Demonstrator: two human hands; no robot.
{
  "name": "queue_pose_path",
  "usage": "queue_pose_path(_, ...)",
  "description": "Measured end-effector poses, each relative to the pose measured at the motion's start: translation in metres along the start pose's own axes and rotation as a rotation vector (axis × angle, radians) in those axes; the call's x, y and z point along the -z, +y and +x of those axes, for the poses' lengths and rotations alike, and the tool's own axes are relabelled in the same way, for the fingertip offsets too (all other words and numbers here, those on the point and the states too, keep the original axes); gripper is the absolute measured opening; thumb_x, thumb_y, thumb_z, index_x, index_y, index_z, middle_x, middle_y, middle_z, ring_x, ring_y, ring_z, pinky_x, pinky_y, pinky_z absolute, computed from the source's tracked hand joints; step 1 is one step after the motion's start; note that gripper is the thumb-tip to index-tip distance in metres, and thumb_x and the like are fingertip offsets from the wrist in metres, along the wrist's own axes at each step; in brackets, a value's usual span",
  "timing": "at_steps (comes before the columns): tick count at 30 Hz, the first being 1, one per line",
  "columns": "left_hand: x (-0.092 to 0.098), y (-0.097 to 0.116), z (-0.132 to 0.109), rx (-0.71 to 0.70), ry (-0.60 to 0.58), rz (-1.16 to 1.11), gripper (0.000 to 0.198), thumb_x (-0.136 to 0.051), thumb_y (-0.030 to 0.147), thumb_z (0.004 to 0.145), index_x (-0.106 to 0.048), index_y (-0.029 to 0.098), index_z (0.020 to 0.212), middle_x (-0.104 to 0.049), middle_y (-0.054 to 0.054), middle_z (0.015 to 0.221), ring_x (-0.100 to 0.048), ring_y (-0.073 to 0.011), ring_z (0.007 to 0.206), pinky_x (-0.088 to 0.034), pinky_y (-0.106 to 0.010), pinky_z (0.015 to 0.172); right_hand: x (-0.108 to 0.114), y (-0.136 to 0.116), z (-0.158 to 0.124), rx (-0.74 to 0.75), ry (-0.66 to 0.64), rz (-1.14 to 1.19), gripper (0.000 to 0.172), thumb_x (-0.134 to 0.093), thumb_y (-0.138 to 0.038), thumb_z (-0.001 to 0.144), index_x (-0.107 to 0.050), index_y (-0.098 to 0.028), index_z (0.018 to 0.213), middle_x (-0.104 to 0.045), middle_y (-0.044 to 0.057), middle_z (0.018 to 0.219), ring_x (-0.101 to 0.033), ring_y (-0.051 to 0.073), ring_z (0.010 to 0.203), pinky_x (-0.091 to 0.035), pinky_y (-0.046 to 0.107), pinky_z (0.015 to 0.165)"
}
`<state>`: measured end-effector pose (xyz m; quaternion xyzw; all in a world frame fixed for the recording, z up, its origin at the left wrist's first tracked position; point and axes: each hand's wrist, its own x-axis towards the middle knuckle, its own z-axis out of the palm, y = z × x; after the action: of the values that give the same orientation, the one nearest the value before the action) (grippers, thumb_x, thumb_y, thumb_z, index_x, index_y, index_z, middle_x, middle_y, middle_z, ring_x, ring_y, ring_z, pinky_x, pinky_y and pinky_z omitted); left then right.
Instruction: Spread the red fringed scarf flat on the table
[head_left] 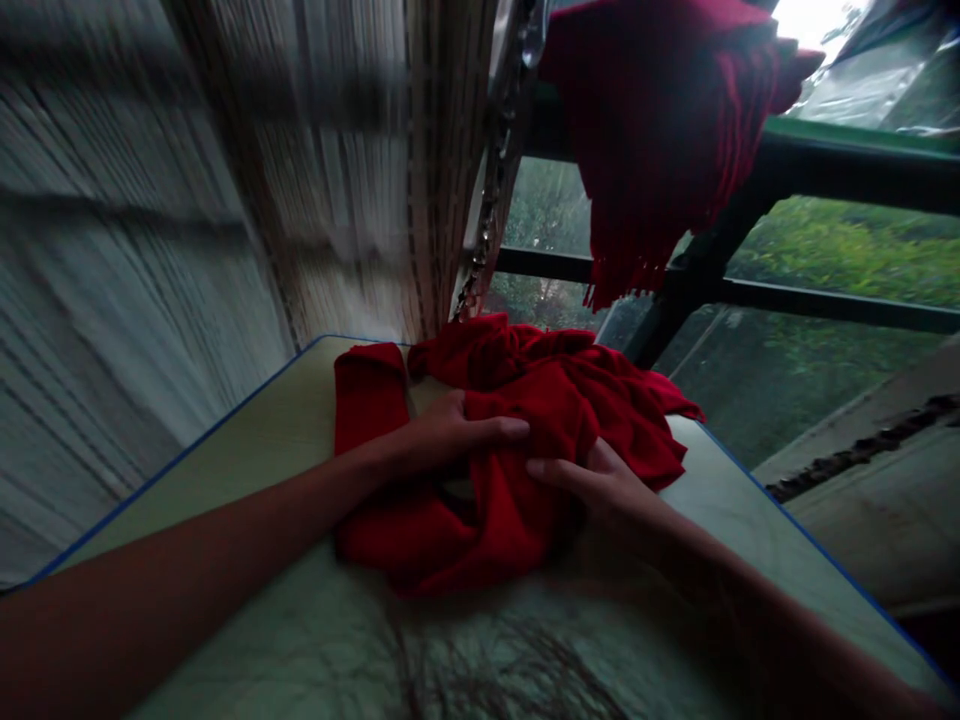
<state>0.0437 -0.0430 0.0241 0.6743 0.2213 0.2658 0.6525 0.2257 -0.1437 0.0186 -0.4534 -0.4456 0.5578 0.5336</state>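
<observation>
A crumpled red cloth (525, 400) lies bunched on a pale table with a blue edge (247, 450). My left hand (457, 432) rests on the cloth's middle, fingers curled down into the folds with the thumb stretched to the right. My right hand (600, 485) lies just to its right on the cloth, fingers together and pressing on a fold. Both forearms reach in from the bottom of the view.
A second red cloth with a fringed edge (660, 130) hangs over a dark railing (825, 165) at the upper right. A striped curtain or blind (225, 180) hangs at the left behind the table. Greenery shows beyond the railing.
</observation>
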Motion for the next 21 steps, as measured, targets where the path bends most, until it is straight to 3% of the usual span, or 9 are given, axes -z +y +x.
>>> queue_pose_path(6, -0.004, 0.001, 0.002, -0.035, 0.092, -0.129, 0.05, -0.091, 0.059, 0.066, -0.066, 0.016, 0.073, -0.065, 0.0, 0.072, -0.062, -0.0163, 0.07, -0.05, -0.029, 0.07, -0.01, -0.008, -0.004, -0.084, -0.126, 0.03, 0.06, -0.092, -0.038, 0.073, -0.07, -0.024, 0.126, -0.08, 0.007, 0.119, -0.074, 0.029, 0.114, -0.058, 0.044, 0.103)
queue_pose_path(11, -0.023, 0.001, 0.001, -0.098, 0.111, -0.062, 0.045, -0.087, 0.057, 0.075, -0.069, 0.015, 0.077, -0.067, 0.0, 0.076, -0.062, -0.0148, 0.071, -0.049, -0.028, 0.07, -0.016, -0.009, -0.01, -0.157, -0.174, 0.049, 0.053, -0.092, -0.036, 0.074, -0.072, -0.024, 0.122, -0.082, 0.005, 0.108, -0.076, 0.028, 0.11, -0.058, 0.045, 0.104)
queue_pose_path(14, -0.026, -0.004, 0.004, -0.05, 0.077, -0.104, 0.049, -0.077, 0.066, 0.082, -0.072, 0.017, 0.089, -0.073, -0.003, 0.087, -0.068, -0.0197, 0.083, -0.053, -0.031, 0.076, -0.017, -0.009, -0.008, -0.113, -0.062, 0.133, 0.04, -0.089, -0.034, 0.078, -0.074, -0.024, 0.114, -0.083, 0.004, 0.103, -0.078, 0.027, 0.105, -0.06, 0.041, 0.101)
queue_pose_path(17, -0.024, -0.007, 0.007, -0.022, -0.01, -0.104, 0.059, -0.075, 0.07, 0.08, -0.072, 0.019, 0.11, -0.076, -0.007, 0.111, -0.07, -0.0279, 0.107, -0.054, -0.037, 0.094, -0.014, -0.011, -0.001, 0.02, 0.087, 0.206, 0.037, -0.088, -0.034, 0.077, -0.074, -0.023, 0.109, -0.083, 0.004, 0.102, -0.078, 0.026, 0.102, -0.062, 0.038, 0.096)
queue_pose_path(21, -0.017, -0.005, 0.006, 0.003, -0.095, 0.028, 0.066, -0.085, 0.052, 0.078, -0.066, 0.02, 0.133, -0.073, -0.007, 0.13, -0.064, -0.0305, 0.127, -0.048, -0.04, 0.109, -0.008, -0.011, 0.009, 0.103, 0.222, 0.214, 0.042, -0.091, -0.035, 0.073, -0.074, -0.023, 0.11, -0.083, 0.003, 0.097, -0.079, 0.026, 0.097, -0.065, 0.037, 0.088)
